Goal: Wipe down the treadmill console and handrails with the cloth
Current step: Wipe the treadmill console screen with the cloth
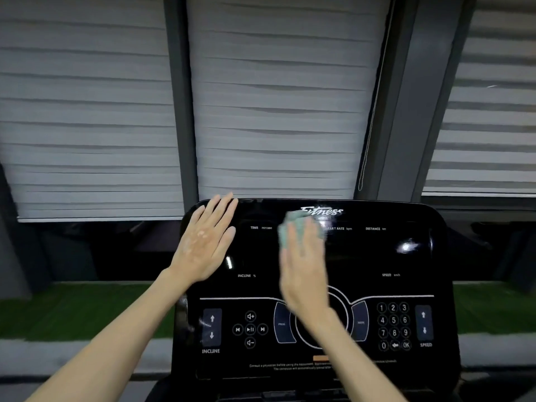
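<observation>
Teal cloth (293, 227), one; hands, two.

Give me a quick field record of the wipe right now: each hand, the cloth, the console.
left hand: flat and open on the console's upper left, holding nothing
right hand: pressing the cloth to the screen, motion-blurred
cloth: light green, bunched under the right fingers, just below the Fitness logo
console: black, glossy, display dark
handrails: not in view
</observation>
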Tool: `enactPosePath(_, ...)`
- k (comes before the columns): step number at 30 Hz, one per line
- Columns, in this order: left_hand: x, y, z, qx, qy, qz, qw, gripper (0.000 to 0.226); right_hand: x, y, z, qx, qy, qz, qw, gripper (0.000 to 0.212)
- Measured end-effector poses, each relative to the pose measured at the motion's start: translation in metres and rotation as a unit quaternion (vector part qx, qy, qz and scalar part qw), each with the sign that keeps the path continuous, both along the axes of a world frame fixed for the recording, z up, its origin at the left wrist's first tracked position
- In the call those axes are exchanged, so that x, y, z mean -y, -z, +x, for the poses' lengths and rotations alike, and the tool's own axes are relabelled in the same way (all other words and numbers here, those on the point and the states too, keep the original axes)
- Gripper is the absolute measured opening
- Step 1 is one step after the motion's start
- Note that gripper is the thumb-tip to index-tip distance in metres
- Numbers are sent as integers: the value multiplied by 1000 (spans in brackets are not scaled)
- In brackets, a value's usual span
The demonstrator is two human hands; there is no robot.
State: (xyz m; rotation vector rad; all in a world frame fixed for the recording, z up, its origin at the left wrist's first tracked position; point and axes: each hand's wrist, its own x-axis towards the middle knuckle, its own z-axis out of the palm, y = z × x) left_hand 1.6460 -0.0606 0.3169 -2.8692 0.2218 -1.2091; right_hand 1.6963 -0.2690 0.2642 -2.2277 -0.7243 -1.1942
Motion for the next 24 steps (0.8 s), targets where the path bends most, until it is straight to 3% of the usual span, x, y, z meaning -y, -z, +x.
enactPosePath(3, -4, 0, 2, 1, 16, -13, 1000, 54, -37, 25, -36, -8, -71, -100, 992, 52)
enactPosePath(7, -4, 2, 3, 12, 25, -26, 999, 53, 3, 43, -36, 20, -90, -180, 979, 50)
enactPosePath(10, -3, 1, 2, 6, 37, -36, 999, 54, 46, 27, -8, -9, -13, -50, 999, 50)
enactPosePath(13, -3, -1, 1, 5, 45, -38, 998, 55, 53, 5, 11, -90, 55, 115, 988, 54)
enactPosePath(15, -3, -2, 0, 4, 47, -39, 998, 56, 25, -3, 5, -74, 57, 113, 989, 52)
enactPosePath(17, -4, -4, 1, 9, 45, -37, 998, 56, -13, 7, -16, -4, -7, 3, 1000, 48)
enactPosePath(19, -5, -3, 1, 11, 42, -30, 999, 56, -41, 41, -46, 32, -106, -135, 985, 49)
enactPosePath(21, -5, -1, 0, 8, 43, -26, 999, 56, -43, 81, -72, 50, -181, -270, 944, 58)
enactPosePath(24, -4, -1, 1, 8, 42, -22, 999, 57, -21, 88, -77, 56, -183, -450, 872, 82)
